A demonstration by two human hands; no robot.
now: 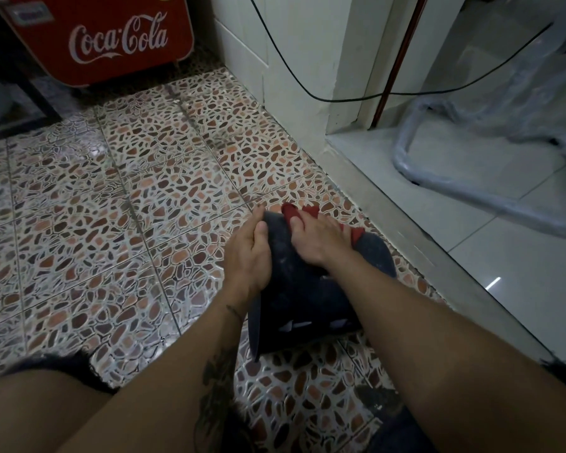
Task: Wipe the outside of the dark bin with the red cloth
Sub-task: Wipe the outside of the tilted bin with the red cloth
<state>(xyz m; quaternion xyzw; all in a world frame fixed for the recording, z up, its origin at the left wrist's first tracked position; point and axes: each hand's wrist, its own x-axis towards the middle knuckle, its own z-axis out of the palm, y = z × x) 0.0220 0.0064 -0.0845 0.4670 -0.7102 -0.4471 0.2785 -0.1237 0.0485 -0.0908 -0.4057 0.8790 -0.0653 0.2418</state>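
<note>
The dark bin [303,297] lies on its side on the patterned tile floor, low in the middle of the view, its base end pointing away from me. My left hand [247,256] grips its left side, fingers wrapped over the far edge. My right hand [311,238] presses the red cloth [291,210] flat onto the bin's upper far end. Bits of the cloth stick out past my fingertips and beside my palm. Most of the cloth is hidden under that hand.
A red Coca-Cola cooler [111,37] stands at the back left. A white wall corner [275,60] with a black cable [307,86] rises behind. To the right, a raised grey threshold [406,220] leads to white tiles holding a plastic-wrapped metal frame [471,191]. My bare knees are at the bottom.
</note>
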